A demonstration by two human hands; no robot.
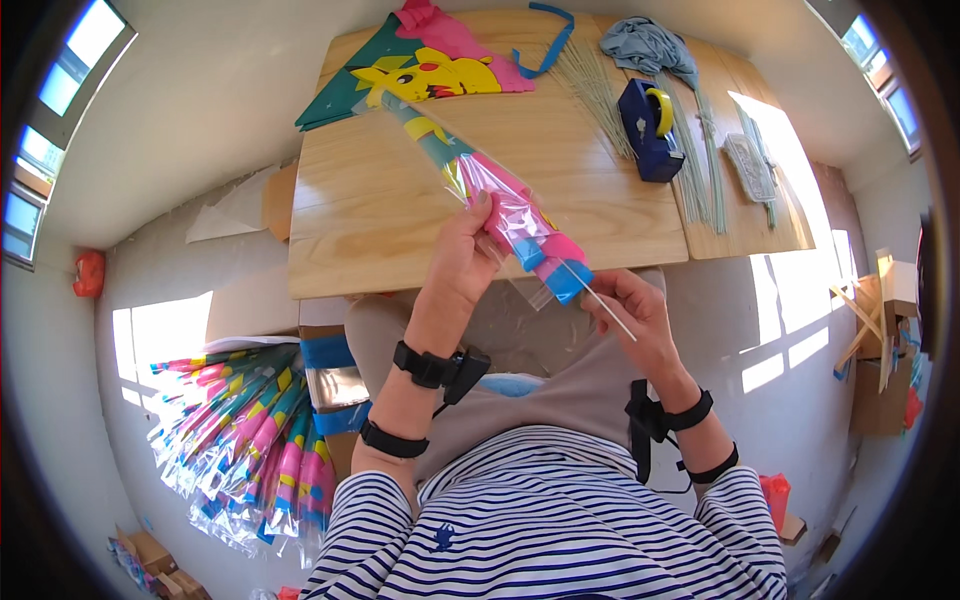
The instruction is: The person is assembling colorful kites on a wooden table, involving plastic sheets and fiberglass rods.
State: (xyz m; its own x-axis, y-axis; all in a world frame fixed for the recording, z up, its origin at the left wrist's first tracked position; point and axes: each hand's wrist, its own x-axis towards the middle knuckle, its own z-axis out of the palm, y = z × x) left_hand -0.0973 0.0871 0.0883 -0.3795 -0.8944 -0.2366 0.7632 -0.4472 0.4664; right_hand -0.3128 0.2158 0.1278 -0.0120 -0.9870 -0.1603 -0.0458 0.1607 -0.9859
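Note:
In my left hand (462, 258) is a rolled kite (510, 212) of pink, blue, yellow and green sheet inside a clear plastic sleeve. It slants from the tabletop toward my lap. My right hand (640, 318) pinches a thin white rod (608, 308) at the kite's near, blue end. The rod's upper part lies against that end; whether it runs inside the sleeve I cannot tell. Beyond, on the wooden table (370, 220), lies a flat green and pink kite sheet (440, 65) with a yellow cartoon figure.
Several thin rods (595, 95) lie at the table's far right, around a blue tape dispenser (650, 135), a grey cloth (650, 48) and a clear plastic box (748, 168). A blue strip (553, 50) is at the back. Many sleeved kites (250, 430) are piled at lower left.

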